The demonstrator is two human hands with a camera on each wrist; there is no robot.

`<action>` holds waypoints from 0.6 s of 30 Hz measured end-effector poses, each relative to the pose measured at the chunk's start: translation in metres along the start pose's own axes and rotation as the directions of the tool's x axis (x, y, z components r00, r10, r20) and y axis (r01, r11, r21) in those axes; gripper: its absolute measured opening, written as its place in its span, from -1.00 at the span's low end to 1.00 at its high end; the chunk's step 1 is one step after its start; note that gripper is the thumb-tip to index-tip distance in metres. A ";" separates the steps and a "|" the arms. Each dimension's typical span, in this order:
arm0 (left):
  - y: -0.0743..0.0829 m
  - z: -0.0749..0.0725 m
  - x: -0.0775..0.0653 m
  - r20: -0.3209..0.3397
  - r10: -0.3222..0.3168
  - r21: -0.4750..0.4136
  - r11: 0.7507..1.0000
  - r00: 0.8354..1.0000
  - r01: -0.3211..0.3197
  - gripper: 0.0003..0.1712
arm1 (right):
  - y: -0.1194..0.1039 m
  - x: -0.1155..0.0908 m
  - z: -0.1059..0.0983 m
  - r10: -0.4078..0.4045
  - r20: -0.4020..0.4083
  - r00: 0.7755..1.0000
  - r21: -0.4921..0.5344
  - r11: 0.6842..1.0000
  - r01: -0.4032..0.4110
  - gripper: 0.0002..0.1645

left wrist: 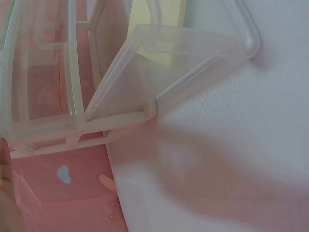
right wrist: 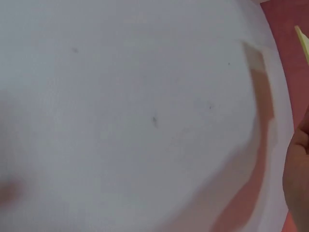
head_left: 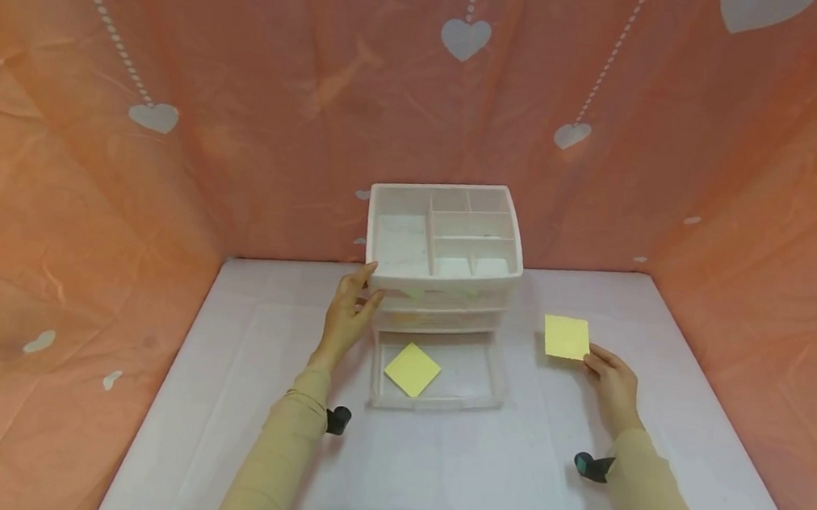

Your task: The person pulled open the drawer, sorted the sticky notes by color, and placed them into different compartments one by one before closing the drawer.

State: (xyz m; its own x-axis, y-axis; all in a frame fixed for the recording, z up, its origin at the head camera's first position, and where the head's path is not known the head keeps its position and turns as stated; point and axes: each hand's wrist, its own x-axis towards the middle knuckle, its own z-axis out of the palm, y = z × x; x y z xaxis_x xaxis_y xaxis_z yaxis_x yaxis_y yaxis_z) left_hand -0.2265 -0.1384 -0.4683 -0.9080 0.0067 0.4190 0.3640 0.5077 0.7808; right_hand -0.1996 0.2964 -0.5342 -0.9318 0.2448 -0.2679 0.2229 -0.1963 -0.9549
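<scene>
A white plastic drawer unit (head_left: 443, 278) stands at the back middle of the table, its bottom drawer (head_left: 467, 373) pulled out. My left hand (head_left: 346, 318) holds the unit at its front left corner, index finger at the top rim and thumb at the front. Inside the bottom drawer lies a square yellow sticky note pad (head_left: 413, 370), seen through the clear plastic in the left wrist view. To the right of the unit, my right hand (head_left: 616, 386) pinches a second yellow sticky note pad (head_left: 566, 337) by its near right corner, above the table. Only its edge shows in the right wrist view.
The unit's top is an open tray (head_left: 403, 238) with several compartments. Its two upper drawers (head_left: 439, 320) are closed, with faint green and orange shapes showing through. A white cloth covers the table (head_left: 504, 490). Orange curtains (head_left: 304, 116) with hearts enclose the back and sides.
</scene>
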 end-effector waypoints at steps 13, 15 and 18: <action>0.002 0.000 -0.001 -0.001 -0.010 0.004 1.000 1.000 0.010 -0.44 | -0.014 -0.022 0.028 -0.108 0.233 0.966 0.132 0.988 0.079 -0.67; 0.001 0.000 0.000 0.002 -0.014 0.000 1.000 1.000 0.014 -0.45 | -0.016 -0.024 0.037 -0.107 0.255 0.961 0.149 0.986 0.070 -0.65; 0.001 0.000 0.000 0.007 -0.015 -0.004 1.000 1.000 0.015 -0.45 | -0.018 -0.027 0.049 -0.105 0.275 0.956 0.102 0.992 0.080 -0.67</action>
State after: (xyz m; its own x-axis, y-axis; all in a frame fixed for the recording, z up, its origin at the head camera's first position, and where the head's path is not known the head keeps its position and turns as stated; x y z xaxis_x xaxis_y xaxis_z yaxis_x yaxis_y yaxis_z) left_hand -0.2260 -0.1382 -0.4675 -0.9147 0.0053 0.4040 0.3514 0.5040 0.7890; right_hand -0.1923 0.2464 -0.5030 -0.9927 -0.0065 -0.1202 0.1175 -0.2718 -0.9552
